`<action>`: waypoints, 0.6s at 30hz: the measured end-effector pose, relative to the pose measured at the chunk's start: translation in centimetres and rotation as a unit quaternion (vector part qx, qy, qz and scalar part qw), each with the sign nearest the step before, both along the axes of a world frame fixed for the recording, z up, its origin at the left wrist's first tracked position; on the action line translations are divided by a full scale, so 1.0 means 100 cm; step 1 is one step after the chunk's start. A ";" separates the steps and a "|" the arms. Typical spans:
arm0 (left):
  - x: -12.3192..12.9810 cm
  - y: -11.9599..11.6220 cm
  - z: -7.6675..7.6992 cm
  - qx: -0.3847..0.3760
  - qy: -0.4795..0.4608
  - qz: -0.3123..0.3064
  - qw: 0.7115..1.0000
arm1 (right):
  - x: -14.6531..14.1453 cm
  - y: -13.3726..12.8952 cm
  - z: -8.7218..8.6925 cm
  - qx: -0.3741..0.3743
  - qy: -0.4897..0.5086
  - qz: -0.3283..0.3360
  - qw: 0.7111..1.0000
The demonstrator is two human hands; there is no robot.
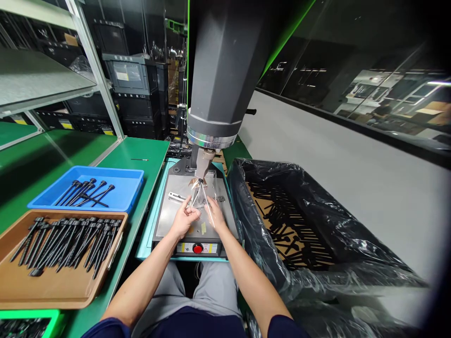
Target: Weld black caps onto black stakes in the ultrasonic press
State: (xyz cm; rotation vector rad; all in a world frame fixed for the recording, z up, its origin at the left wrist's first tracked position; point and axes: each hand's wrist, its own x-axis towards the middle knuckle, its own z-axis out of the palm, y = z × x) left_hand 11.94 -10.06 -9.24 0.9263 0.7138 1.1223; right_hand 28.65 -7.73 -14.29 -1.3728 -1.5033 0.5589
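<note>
My left hand [184, 218] is over the metal plate [168, 218] of the bench machine, its fingers curled near the thin shiny strands that hang below the machine's tip. Facing it, my right hand [214, 213] is bent beside the same strands; whether either hand grips them is too small to tell. Above both hands is the grey machine head [221, 70], with its narrow metal tip [203, 162] pointing down at a small dark piece [200, 181]. A slotted metal bracket [177, 196] lies left of the tip. On the machine's front is a red button [198, 249].
At left, a blue tray [130, 188] and a brown tray [70, 293] hold black-headed rods, with a green bin [56, 324] below. A plastic-lined crate [257, 253] of black parts stands at right. Stacked dark boxes [136, 105] and a shelf [42, 77] are behind.
</note>
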 end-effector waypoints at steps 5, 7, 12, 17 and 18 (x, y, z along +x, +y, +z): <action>-0.008 -0.003 -0.009 0.013 0.064 -0.024 0.998 | 0.003 -0.046 -0.022 -0.002 -0.047 -0.002 0.999; -0.018 -0.008 -0.015 0.008 0.144 -0.022 0.989 | 0.007 -0.068 -0.025 -0.010 -0.057 -0.016 0.998; -0.067 -0.041 -0.042 0.047 0.353 0.078 0.931 | 0.033 -0.119 -0.037 0.026 -0.106 -0.105 0.988; -0.112 -0.086 -0.077 0.130 0.521 0.262 0.802 | 0.057 -0.153 -0.073 0.009 -0.159 -0.216 0.963; -0.117 -0.091 -0.084 0.134 0.544 0.275 0.781 | 0.059 -0.157 -0.081 -0.008 -0.153 -0.219 0.964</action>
